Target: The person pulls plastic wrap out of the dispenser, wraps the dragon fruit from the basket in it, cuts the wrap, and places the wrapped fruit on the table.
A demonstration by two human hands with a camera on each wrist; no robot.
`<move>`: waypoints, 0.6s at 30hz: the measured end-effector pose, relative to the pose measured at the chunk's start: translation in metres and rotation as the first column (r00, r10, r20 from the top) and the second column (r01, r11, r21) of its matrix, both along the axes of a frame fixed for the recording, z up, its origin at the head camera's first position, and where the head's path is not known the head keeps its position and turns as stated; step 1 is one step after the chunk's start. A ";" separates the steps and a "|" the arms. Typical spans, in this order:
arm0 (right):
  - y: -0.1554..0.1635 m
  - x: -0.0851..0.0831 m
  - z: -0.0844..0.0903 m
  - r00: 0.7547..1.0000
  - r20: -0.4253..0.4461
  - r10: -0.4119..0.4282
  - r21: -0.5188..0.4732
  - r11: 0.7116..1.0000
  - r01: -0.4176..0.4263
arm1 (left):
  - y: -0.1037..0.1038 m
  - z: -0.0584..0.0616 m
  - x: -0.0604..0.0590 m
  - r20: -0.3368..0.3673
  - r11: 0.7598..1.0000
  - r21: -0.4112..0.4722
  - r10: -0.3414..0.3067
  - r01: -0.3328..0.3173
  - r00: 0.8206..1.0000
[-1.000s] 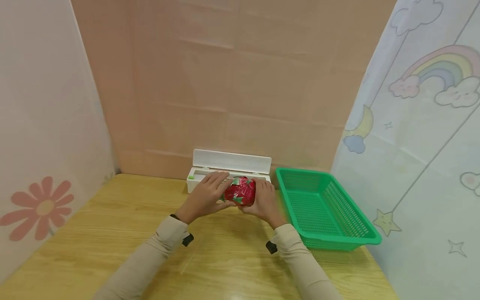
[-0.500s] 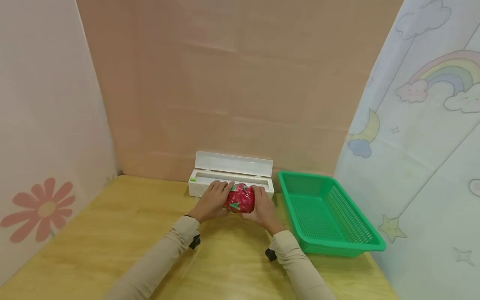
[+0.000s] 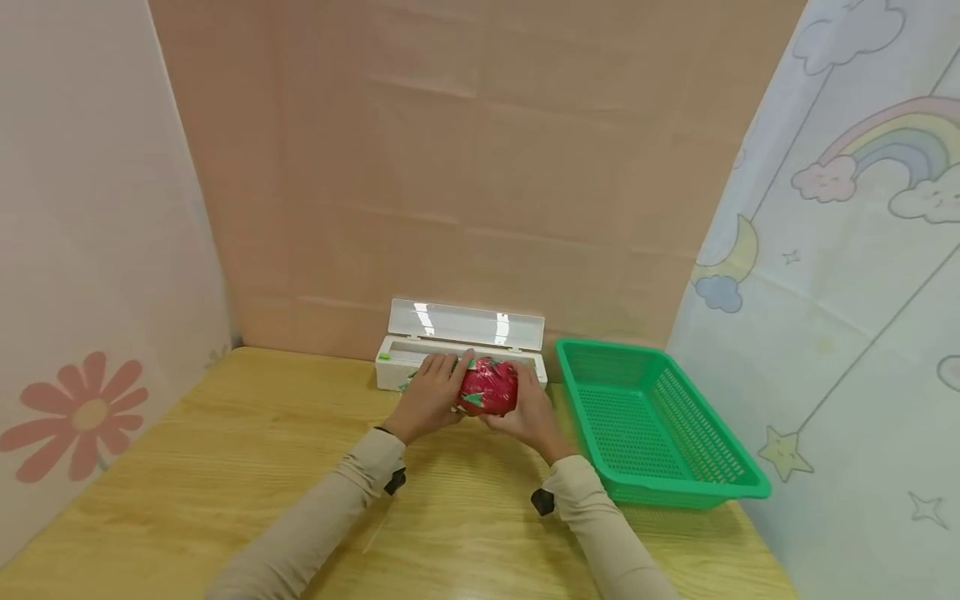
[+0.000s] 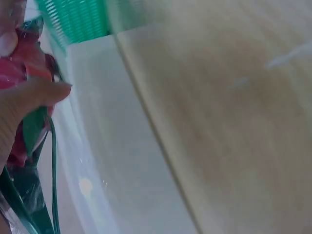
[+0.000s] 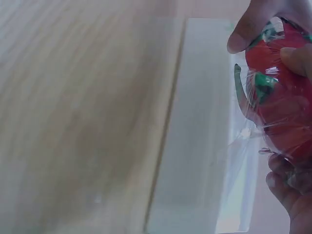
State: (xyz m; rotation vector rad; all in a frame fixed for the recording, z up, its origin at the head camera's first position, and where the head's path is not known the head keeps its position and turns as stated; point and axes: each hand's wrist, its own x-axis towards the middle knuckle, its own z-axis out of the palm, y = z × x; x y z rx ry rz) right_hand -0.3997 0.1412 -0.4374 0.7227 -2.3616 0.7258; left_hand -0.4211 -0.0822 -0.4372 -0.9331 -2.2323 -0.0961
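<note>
Right now the red fruit point(image 3: 489, 387), wrapped in clear film, sits directly between the two hands, its long axis running from one palm to the other. The left hand point(image 3: 431, 398) and the right hand point(image 3: 529, 408) both grip it, equally close, just in front of the white dispenser box point(image 3: 459, 335). Compared with a second ago, hands and fruit sit slightly farther forward, closer to the box.

Two bare hands, long beige sleeves — small black device at each wrist
</note>
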 end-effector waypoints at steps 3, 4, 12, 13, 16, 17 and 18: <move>-0.002 -0.001 0.009 0.999 0.011 0.048 -0.073 0.996 -0.047 | -0.004 0.010 -0.002 -0.041 1.000 0.014 -0.007 0.007 0.999; -0.003 -0.002 0.012 0.998 0.020 0.052 -0.094 0.994 -0.050 | -0.006 0.014 -0.003 -0.055 1.000 0.012 -0.010 0.011 0.998; -0.006 -0.001 0.028 0.994 0.090 0.065 -0.161 0.986 -0.050 | -0.013 0.041 -0.005 -0.057 0.998 -0.054 -0.016 0.013 0.998; -0.005 0.000 0.029 0.993 0.096 0.066 -0.162 0.986 -0.050 | -0.013 0.044 -0.004 -0.045 0.998 -0.054 -0.019 0.016 0.999; -0.004 0.000 0.032 0.992 0.096 0.076 -0.166 0.984 -0.060 | -0.013 0.050 -0.005 -0.027 0.998 -0.054 -0.018 0.017 0.999; -0.004 0.000 0.033 0.992 0.093 0.083 -0.171 0.983 -0.066 | -0.013 0.051 -0.006 -0.023 0.998 -0.053 -0.017 0.016 1.000; -0.004 0.000 0.034 0.993 0.085 0.088 -0.172 0.982 -0.072 | -0.013 0.053 -0.006 -0.018 0.999 -0.052 -0.014 0.013 1.000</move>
